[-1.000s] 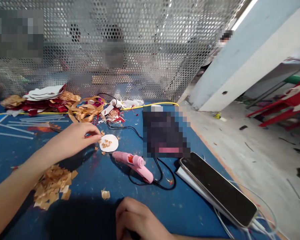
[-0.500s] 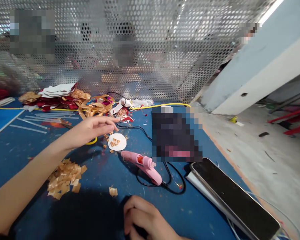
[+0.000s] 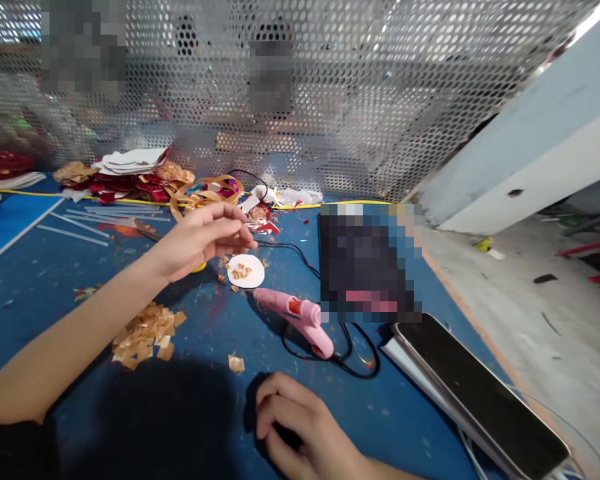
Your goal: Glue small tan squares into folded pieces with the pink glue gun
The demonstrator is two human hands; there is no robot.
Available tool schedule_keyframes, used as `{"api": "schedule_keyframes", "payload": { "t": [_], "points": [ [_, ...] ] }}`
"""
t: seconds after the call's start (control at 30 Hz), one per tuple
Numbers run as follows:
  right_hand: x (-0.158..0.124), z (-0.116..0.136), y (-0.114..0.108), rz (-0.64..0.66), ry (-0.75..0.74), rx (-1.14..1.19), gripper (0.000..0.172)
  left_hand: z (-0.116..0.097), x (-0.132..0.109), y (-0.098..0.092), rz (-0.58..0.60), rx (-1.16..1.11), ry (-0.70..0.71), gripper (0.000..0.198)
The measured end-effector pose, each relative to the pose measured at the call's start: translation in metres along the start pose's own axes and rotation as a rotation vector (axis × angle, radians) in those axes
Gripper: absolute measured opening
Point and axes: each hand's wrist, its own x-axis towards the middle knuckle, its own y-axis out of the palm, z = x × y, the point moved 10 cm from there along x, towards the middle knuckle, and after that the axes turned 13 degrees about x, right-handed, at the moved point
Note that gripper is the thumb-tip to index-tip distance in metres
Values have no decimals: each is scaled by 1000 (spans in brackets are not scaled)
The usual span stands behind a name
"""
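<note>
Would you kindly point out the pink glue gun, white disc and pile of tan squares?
Pink glue gun (image 3: 304, 321), head view, where body meets handle.
White disc (image 3: 256, 271), head view, bare right side.
Pile of tan squares (image 3: 146, 332), head view, middle.

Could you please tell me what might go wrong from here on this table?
The pink glue gun lies with its nozzle close to the white disc; if it is hot, which I can't tell, the nearby left hand could get burnt. Its black cord is loosely looped, so a snag might drag the gun into the disc. The left forearm appears close to the gold squares and might scatter them.
</note>
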Motion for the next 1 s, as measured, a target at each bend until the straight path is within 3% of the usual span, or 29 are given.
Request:
{"api": "schedule_keyframes", "payload": {
  "t": [0.43, 1.0],
  "points": [
    [0, -2, -1, -7, 7, 11, 21, 10, 6, -7, -47, 171, -40, 7],
    [1, -5, -1, -4, 28, -8, 22, 0, 7, -6, -28, 448, 89, 16]
  ]
}}
